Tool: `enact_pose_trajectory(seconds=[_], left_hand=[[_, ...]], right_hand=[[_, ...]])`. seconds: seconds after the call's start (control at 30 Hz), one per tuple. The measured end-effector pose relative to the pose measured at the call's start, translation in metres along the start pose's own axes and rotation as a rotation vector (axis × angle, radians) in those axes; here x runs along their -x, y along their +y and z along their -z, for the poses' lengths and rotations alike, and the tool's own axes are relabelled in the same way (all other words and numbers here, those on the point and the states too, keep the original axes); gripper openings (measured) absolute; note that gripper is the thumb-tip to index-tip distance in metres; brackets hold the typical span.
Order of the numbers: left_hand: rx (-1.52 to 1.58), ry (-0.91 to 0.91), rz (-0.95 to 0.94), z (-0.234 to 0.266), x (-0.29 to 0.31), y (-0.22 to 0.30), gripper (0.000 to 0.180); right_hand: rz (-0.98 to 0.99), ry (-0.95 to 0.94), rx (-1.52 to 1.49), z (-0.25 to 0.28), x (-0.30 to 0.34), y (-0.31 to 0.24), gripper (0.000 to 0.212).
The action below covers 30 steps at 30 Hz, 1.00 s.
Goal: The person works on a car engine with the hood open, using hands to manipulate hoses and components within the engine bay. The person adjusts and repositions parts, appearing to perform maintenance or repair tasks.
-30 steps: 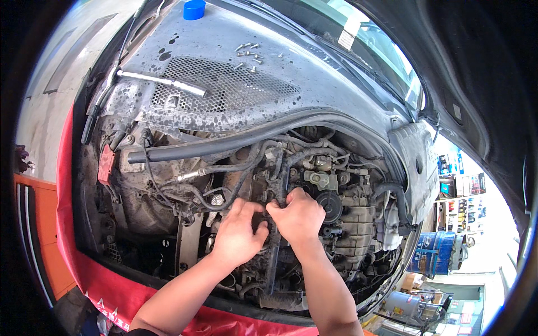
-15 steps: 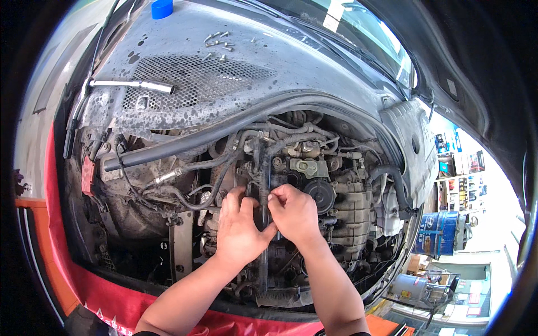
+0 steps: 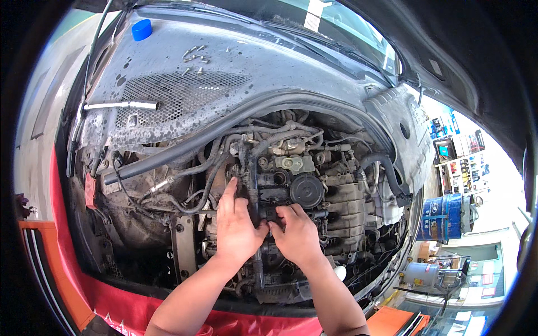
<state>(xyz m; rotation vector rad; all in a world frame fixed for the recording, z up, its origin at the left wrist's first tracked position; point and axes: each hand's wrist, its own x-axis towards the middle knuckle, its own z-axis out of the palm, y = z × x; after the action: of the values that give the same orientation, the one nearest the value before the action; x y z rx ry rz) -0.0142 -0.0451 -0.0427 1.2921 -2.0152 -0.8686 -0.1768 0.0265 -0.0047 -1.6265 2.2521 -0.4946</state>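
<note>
Both my hands are over the middle of an opened car engine bay. My left hand (image 3: 238, 227) lies along the left side of a long black rail (image 3: 254, 196), its index finger stretched forward, other fingers partly bent and thumb reaching across the rail. To the right of the rail, my right hand (image 3: 297, 234) has its thumb and fingers closed about a small black plastic part (image 3: 270, 214) on the engine top; the fingers hide some of it. Just beyond the right hand are a round black cap (image 3: 306, 191) and a grey-green cover plate (image 3: 295, 164).
Several loose bolts (image 3: 196, 55) and a blue cap (image 3: 142, 30) lie on the dusty cowl. A metal bar-like tool (image 3: 123, 105) rests near the mesh grille (image 3: 168, 92). Red cloth (image 3: 129, 305) drapes the front edge. A blue drum (image 3: 440, 218) stands at right.
My right hand has moved nearer, from beside the rail's middle to the black plastic part. The left index finger has straightened forward. The whole view has shifted slightly.
</note>
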Motion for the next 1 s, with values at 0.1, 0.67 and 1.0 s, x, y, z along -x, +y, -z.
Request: enact_pose_trajectory(seconds=[0.1, 0.67, 1.0], left_hand=[[0.141, 0.008, 0.049, 0.001, -0.001, -0.003, 0.063], [0.207, -0.378, 0.321, 0.064, 0.13, 0.003, 0.05], [0.041, -0.522, 0.436, 0.06, 0.091, 0.005, 0.044]], right_hand=[[-0.07, 0.044, -0.243, -0.006, -0.003, -0.004, 0.037], [-0.379, -0.017, -0.946, -0.007, -0.002, -0.01, 0.034], [-0.319, -0.016, -1.118, 0.002, 0.023, 0.003, 0.05]])
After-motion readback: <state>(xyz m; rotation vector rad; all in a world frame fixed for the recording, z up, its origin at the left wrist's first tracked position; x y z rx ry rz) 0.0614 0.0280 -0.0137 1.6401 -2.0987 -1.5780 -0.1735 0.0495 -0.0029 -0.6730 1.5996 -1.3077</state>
